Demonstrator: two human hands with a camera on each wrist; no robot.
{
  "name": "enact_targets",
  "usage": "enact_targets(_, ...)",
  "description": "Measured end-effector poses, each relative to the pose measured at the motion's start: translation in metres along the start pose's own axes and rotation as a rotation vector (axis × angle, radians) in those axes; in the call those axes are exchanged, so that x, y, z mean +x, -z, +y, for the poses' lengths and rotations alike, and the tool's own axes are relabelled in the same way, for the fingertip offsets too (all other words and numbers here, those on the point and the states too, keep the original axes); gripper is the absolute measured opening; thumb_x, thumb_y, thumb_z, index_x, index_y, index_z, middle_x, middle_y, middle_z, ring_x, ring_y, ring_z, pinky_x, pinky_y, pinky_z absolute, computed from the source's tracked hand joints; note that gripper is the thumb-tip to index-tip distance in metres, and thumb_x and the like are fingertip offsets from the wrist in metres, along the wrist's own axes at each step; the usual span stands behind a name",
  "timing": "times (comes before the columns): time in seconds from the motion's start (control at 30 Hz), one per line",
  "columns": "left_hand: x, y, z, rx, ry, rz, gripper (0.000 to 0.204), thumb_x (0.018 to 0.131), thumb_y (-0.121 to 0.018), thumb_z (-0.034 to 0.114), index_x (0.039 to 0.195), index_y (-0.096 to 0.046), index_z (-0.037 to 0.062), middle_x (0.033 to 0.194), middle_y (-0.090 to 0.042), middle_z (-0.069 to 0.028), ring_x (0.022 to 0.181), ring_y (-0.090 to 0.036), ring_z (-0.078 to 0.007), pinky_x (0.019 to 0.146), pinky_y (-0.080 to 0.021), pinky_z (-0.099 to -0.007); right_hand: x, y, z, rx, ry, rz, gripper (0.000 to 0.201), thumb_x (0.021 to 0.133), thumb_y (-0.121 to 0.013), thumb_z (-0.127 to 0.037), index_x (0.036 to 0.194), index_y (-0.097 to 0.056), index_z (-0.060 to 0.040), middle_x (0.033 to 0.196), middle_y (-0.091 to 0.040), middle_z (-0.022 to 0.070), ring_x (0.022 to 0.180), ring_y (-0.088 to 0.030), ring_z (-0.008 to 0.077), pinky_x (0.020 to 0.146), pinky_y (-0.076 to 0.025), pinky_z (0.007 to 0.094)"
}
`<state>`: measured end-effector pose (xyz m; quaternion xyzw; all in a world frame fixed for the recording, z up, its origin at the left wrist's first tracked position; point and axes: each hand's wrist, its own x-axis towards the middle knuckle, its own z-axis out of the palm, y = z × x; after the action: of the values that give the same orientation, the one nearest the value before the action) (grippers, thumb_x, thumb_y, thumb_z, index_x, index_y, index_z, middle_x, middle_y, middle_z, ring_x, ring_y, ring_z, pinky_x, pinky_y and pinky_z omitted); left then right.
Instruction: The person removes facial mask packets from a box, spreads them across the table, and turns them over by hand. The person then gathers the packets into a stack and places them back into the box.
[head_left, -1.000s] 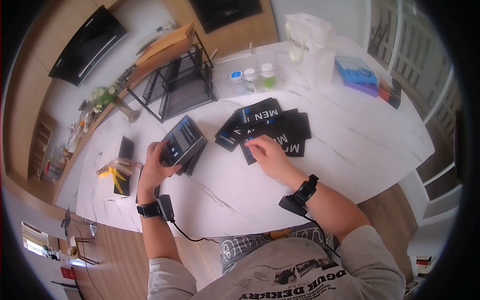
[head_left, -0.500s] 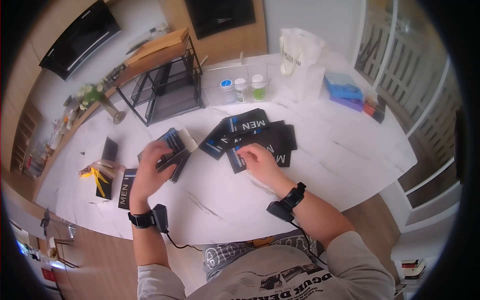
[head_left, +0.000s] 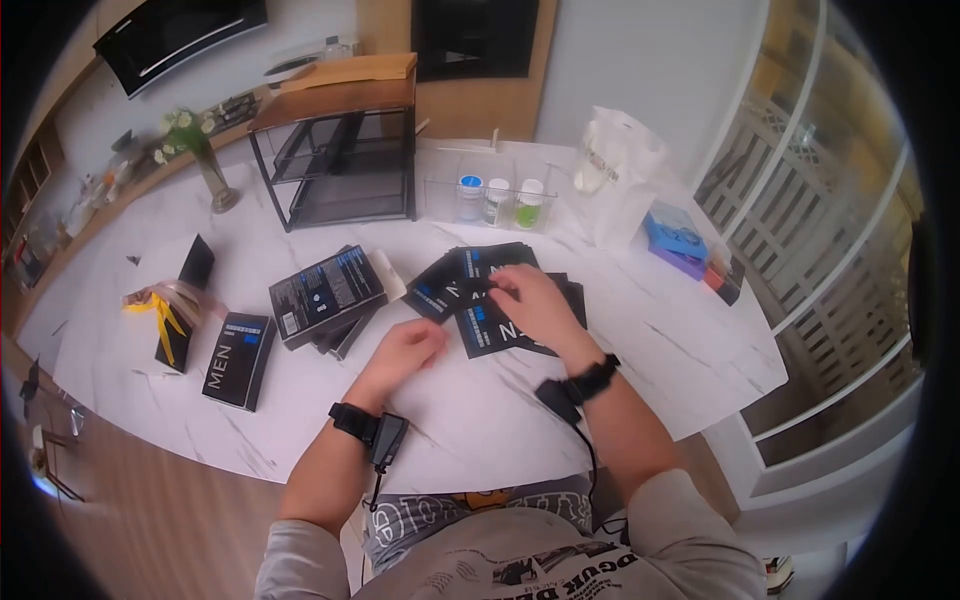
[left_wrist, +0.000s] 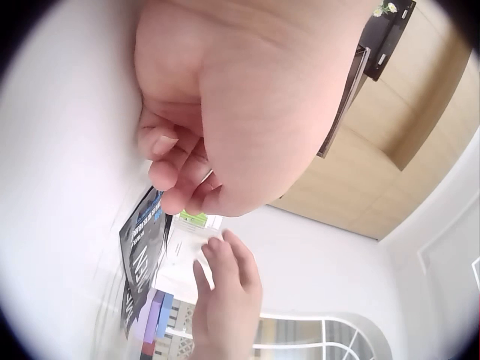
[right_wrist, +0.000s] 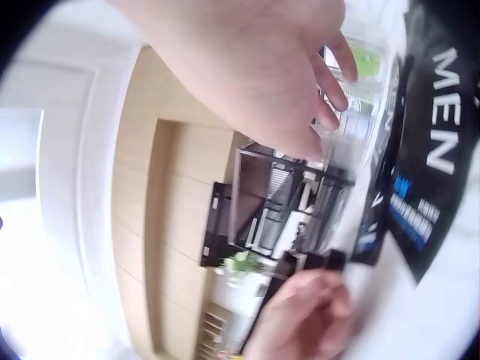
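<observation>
On the pale bench [head_left: 480,430]: black packets [head_left: 485,335], loosely piled, long axes judged to run mostly left to right. Right hand [head_left: 535,308]: poised over the packets, the nearer of the two; fingers slightly bent, nothing gripped. Left hand [head_left: 403,355]: placed between packets and stacked boxes [head_left: 330,290], fingers loosely curled, nothing held; the packets are found just beyond its fingertips, rightward. By the left wrist view a gap beneath the right hand is shown, not discernible from the head view.
</observation>
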<state>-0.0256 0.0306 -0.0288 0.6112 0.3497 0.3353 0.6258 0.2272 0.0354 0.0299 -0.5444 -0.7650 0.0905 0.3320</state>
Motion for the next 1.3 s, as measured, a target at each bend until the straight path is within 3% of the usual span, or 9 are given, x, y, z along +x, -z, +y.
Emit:
enact_targets(0.03, -0.001, -0.001, 0.0, 0.016, -0.001, -0.007, 0.014, 0.099, -0.058, 0.014, 0.098, -0.067, 0.0035, 0.082, -0.066, -0.0003, 0.063, -0.054, -0.0058, 0.055, -0.041, -0.0206, 0.011, -0.008, 0.01, -0.191, 0.072, -0.025, 0.037, 0.084, -0.074, -0.02, 0.118, -0.065, -0.0086, 0.119, -0.063, 0.012, 0.111, -0.06, 0.0273, 0.095, -0.049, 0.0373)
enact_targets(0.07, -0.001, 0.001, 0.0, 0.032, -0.005, -0.007, 0.014, 0.099, -0.058, 0.014, 0.099, -0.067, 0.0032, 0.082, -0.066, -0.0006, 0.063, -0.054, -0.006, 0.054, -0.041, -0.0208, 0.027, -0.016, 0.022, -0.243, -0.002, -0.174, 0.066, 0.076, -0.081, -0.034, 0.134, -0.056, -0.0128, 0.139, -0.052, 0.0134, 0.132, -0.046, 0.0316, 0.106, -0.04, 0.0487)
enact_targets(0.2, -0.002, 0.002, 0.0, -0.01, 0.001, -0.016, 0.015, 0.099, -0.057, 0.013, 0.099, -0.067, 0.0019, 0.081, -0.066, -0.0017, 0.064, -0.057, -0.0075, 0.055, -0.045, -0.0225, 0.07, -0.021, 0.041, -0.361, -0.091, -0.464, 0.107, 0.065, -0.086, -0.049, 0.153, -0.033, -0.0191, 0.154, -0.038, 0.0147, 0.143, -0.03, 0.0417, 0.111, -0.026, 0.0655)
enact_targets(0.43, 0.002, 0.005, 0.0, -0.074, -0.032, -0.043, 0.018, 0.099, -0.056, 0.014, 0.098, -0.066, -0.001, 0.081, -0.066, -0.0036, 0.068, -0.061, -0.0105, 0.06, -0.051, -0.0247, 0.094, -0.026, 0.06, -0.28, -0.031, -0.618, 0.113, 0.061, -0.086, -0.055, 0.153, -0.034, -0.0171, 0.149, -0.045, 0.0142, 0.139, -0.039, 0.0355, 0.111, -0.032, 0.0555)
enact_targets(0.47, 0.002, 0.005, -0.001, -0.086, -0.029, -0.041, 0.018, 0.1, -0.056, 0.014, 0.098, -0.066, -0.0014, 0.081, -0.066, -0.004, 0.068, -0.062, -0.011, 0.061, -0.052, -0.025, 0.092, -0.028, 0.066, -0.293, 0.02, -0.579, 0.107, 0.062, -0.086, -0.053, 0.15, -0.039, -0.0123, 0.144, -0.051, 0.0156, 0.133, -0.048, 0.0344, 0.109, -0.037, 0.0466)
enact_targets(0.57, 0.005, 0.005, -0.003, -0.097, -0.023, -0.047, 0.018, 0.1, -0.055, 0.013, 0.098, -0.065, -0.002, 0.081, -0.066, -0.0048, 0.069, -0.063, -0.0119, 0.063, -0.054, -0.0264, 0.096, -0.026, 0.07, -0.172, 0.075, -0.611, 0.091, 0.068, -0.083, -0.052, 0.14, -0.051, -0.0075, 0.132, -0.06, 0.0188, 0.122, -0.056, 0.0372, 0.103, -0.044, 0.0421)
enact_targets(0.67, 0.006, 0.006, -0.005, -0.126, -0.016, -0.042, 0.018, 0.1, -0.055, 0.013, 0.099, -0.064, -0.0026, 0.081, -0.065, -0.0053, 0.07, -0.063, -0.0125, 0.064, -0.056, -0.0273, 0.092, -0.006, 0.031, -0.244, -0.072, -0.659, 0.066, 0.08, -0.075, -0.045, 0.129, -0.06, -0.0035, 0.118, -0.066, 0.0227, 0.111, -0.063, 0.0373, 0.096, -0.049, 0.0388)
enact_targets(0.87, 0.004, 0.006, -0.005, -0.119, -0.031, -0.049, 0.018, 0.1, -0.054, 0.012, 0.099, -0.064, -0.0034, 0.082, -0.065, -0.0059, 0.071, -0.063, -0.0129, 0.065, -0.056, -0.0273, 0.09, -0.018, 0.05, -0.229, -0.05, -0.549, 0.048, 0.089, -0.065, -0.041, 0.117, -0.067, -0.0022, 0.107, -0.069, 0.0229, 0.1, -0.065, 0.0404, 0.089, -0.051, 0.0434)
enact_targets(1.3, 0.004, 0.005, -0.01, -0.037, -0.033, -0.043, 0.017, 0.1, -0.054, 0.012, 0.097, -0.064, -0.0022, 0.08, -0.063, -0.0037, 0.07, -0.062, -0.0119, 0.065, -0.055, -0.0268, 0.084, -0.014, 0.049, -0.296, 0.068, -0.57, 0.057, 0.087, -0.068, -0.046, 0.124, -0.064, -0.0023, 0.111, -0.068, 0.0233, 0.104, -0.064, 0.0399, 0.092, -0.05, 0.0441)
